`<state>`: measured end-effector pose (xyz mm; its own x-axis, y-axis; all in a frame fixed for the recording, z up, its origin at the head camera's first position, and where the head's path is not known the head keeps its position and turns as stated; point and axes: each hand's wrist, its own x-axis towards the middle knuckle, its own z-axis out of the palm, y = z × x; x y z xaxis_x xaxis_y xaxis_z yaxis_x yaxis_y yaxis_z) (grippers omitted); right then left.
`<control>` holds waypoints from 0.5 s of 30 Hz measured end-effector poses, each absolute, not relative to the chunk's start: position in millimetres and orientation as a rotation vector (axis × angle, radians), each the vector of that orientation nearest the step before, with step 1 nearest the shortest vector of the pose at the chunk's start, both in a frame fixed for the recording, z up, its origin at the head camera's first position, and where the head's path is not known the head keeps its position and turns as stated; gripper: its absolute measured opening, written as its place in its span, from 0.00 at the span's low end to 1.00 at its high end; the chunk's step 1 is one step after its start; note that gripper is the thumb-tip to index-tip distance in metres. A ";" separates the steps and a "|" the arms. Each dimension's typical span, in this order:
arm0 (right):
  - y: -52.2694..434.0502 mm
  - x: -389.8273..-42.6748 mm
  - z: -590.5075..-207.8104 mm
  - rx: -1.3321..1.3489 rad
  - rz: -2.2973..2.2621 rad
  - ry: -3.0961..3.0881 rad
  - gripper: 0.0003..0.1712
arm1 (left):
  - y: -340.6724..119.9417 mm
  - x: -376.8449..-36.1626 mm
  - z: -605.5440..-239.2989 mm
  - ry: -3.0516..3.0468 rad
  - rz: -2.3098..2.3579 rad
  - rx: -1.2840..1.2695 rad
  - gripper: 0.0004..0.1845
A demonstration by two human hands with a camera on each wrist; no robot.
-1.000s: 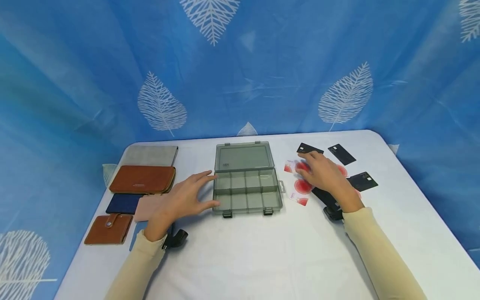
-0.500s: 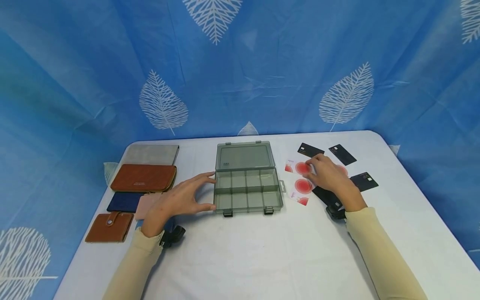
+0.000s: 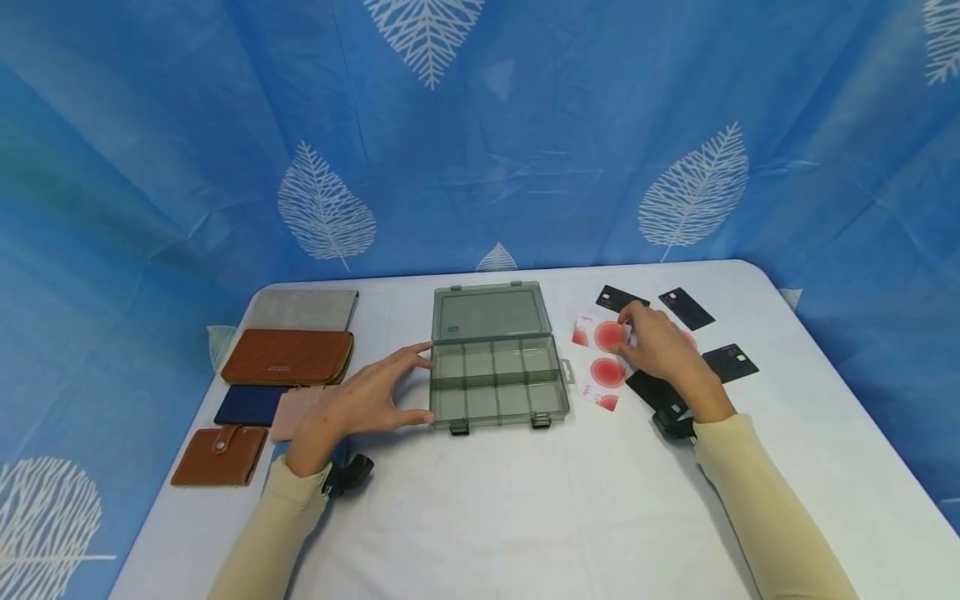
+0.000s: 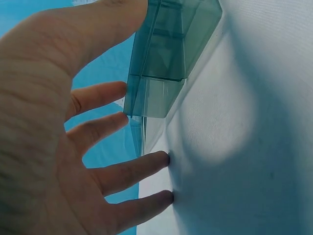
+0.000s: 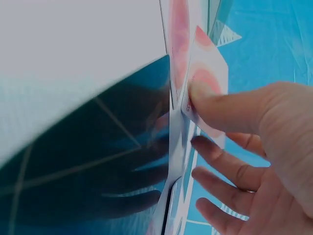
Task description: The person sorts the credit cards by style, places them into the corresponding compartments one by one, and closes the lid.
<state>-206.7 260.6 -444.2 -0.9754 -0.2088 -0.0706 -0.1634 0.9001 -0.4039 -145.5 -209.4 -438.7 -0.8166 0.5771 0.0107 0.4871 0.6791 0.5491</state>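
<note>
Fingers (image 5: pixel 222 112) pinch red-white card (image 5: pixel 208 73) in right wrist view; head view hides grip; left hand (image 3: pixel 352 408) spread beside box (image 3: pixel 498 383).

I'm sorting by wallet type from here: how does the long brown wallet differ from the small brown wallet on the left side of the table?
The long brown wallet is wide and low, with a zip along its right end; the small brown wallet is more compact and closes with a snap tab. The long one lies farther back, next to the grey pouch; the small one lies nearest the table's front edge. Both are brown, closed and flat, and neither hand touches them.
</note>
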 end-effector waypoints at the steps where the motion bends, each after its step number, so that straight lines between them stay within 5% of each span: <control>1: 259.6 -206.1 -443.6 -0.290 -0.612 2.962 0.26 | -209.5 -145.0 -438.6 2.726 0.819 0.866 0.40; 15: 238.6 -196.9 -425.1 -0.447 -0.895 3.140 0.16 | -211.0 -148.3 -441.5 2.722 0.819 0.860 0.53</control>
<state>-196.9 238.6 -425.1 -0.9515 -0.2154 0.2198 -0.2989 0.8166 -0.4937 -148.3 -211.0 -441.5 -0.8187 0.5742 0.0018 0.4799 0.6826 0.5511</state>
